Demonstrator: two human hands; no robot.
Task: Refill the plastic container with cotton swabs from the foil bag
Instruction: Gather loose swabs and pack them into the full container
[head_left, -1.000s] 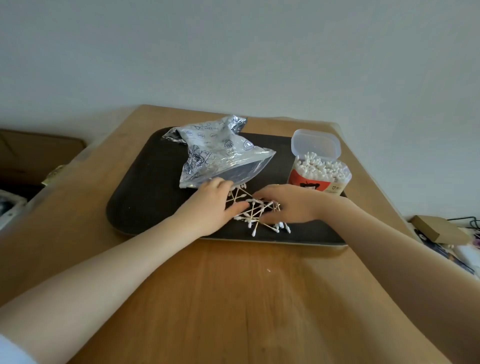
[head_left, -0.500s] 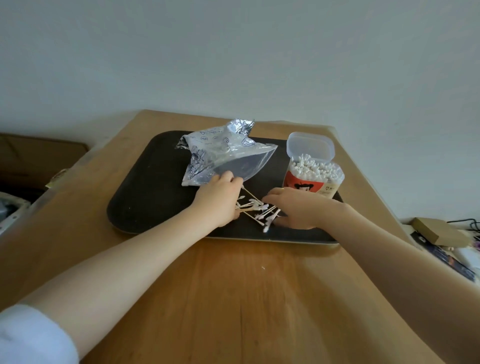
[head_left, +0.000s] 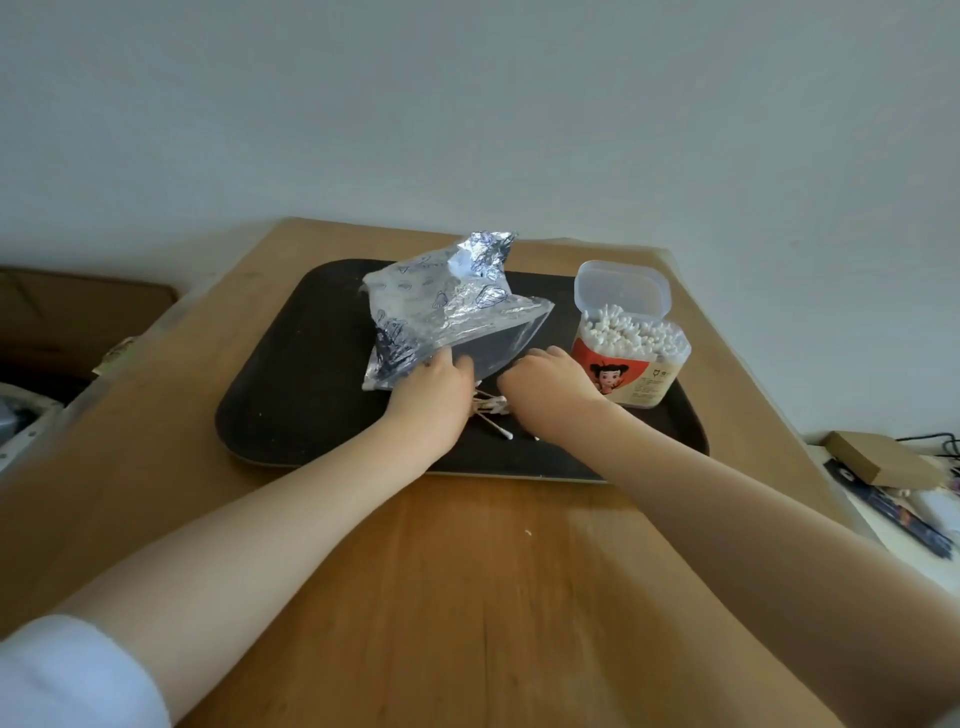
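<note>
Wooden table (head_left: 467, 571), black tray (head_left: 291, 405): both hands cup loose cotton swabs (head_left: 491, 410) beside the foil bag (head_left: 441, 312). Left hand (head_left: 434, 395) and right hand (head_left: 545, 384) show curled fingers (grip unclear); the plastic container (head_left: 631, 358) stands open.

Tray (head_left: 291, 415): I see it lying on the table (head_left: 467, 597), toward the far end.
Foil bag (head_left: 441, 312): on the tray, middle.
Plastic container (head_left: 631, 364): on the tray, right of the bag, swabs standing in it.
Loose swabs (head_left: 491, 410): on the tray before the bag, between my left hand (head_left: 434, 389) and right hand (head_left: 550, 382).
</note>
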